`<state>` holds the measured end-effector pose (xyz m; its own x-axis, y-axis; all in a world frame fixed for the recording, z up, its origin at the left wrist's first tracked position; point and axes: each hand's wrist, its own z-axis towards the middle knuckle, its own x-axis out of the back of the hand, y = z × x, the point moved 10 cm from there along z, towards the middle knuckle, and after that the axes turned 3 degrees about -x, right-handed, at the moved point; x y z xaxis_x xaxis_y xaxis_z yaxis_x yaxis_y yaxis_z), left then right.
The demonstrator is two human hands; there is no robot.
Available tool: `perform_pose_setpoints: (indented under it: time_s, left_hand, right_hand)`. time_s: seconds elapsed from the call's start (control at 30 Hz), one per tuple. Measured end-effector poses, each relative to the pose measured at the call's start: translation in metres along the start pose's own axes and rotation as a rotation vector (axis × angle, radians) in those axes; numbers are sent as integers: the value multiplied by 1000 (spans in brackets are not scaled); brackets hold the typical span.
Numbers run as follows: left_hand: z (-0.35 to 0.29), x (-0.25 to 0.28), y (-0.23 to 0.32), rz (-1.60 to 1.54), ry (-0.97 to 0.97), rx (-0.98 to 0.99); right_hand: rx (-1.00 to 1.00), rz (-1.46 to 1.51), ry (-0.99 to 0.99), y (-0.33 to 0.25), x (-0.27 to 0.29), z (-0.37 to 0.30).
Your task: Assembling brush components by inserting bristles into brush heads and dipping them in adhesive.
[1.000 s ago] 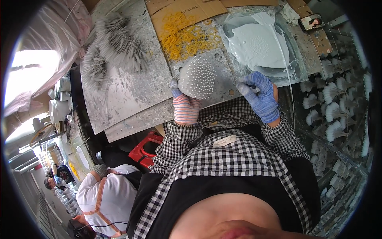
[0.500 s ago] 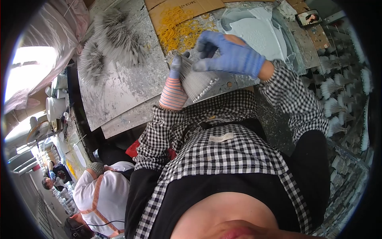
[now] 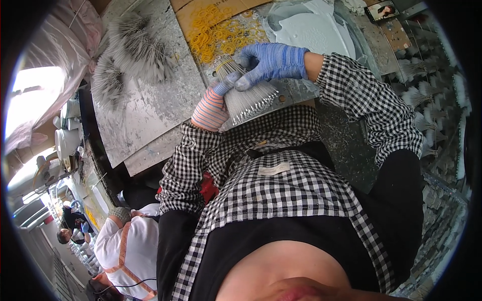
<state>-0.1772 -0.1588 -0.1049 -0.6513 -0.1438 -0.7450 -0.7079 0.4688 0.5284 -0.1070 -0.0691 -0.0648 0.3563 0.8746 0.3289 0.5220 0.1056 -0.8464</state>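
A fanned bundle of thin grey rods with white tips [image 3: 252, 104] lies between my hands, over the near edge of the table. The tips spread toward me, and a yellow rubber band [image 3: 224, 63] appears to circle the narrow far end. My left hand [image 3: 210, 109], in a pink-and-grey striped glove, is closed around the bundle's left side. From the right, my right hand [image 3: 277, 61], in a blue glove, has its thumb and fingers closed on the upper part of the bundle. Its thumb sits close to the left thumb, and some of its fingertips are hidden.
Loose yellow rubber bands [image 3: 213, 35] lie on cardboard beyond my hands. Whitish material in a plastic-lined basin [image 3: 314, 32] stands behind my right hand, near a phone [image 3: 382, 11]. More rod bundles [image 3: 140, 50] lie far left; others [image 3: 427, 95] fill the right side. A co-worker [image 3: 133, 246] sits left.
My right hand has come down and left from above the bundle and now grips it beside my left hand. The bundle is turned so its white tips show more fully.
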Motion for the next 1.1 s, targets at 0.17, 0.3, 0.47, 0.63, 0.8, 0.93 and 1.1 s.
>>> perform_pose_setpoints:
  time_s: [0.17,0.3,0.47,0.63,0.8,0.93,1.1]
  left_hand:
    - [4,7,0,50,18,-44]
    - [4,10,2,134,14,-26]
    - [0,0,11,264,47,-77]
    - [-2,3,17,402,165,-112]
    - [8,6,16,430,67,-184]
    - [9,0,17,309,93,-147]
    - [10,-9,27,388,125,-243]
  right_hand:
    - [53,-97,63,-1,2,-7]
    - [115,-171,118,-5,3,-14]
    - [174,-182,187,-4,-1,-20]
    - [220,-325,289,-17,-3,-35]
    - [209,-298,340,-14,4,-42]
    - [250,-290,338,-6,10,-45]
    - [402,-205,363,-15,15,-56]
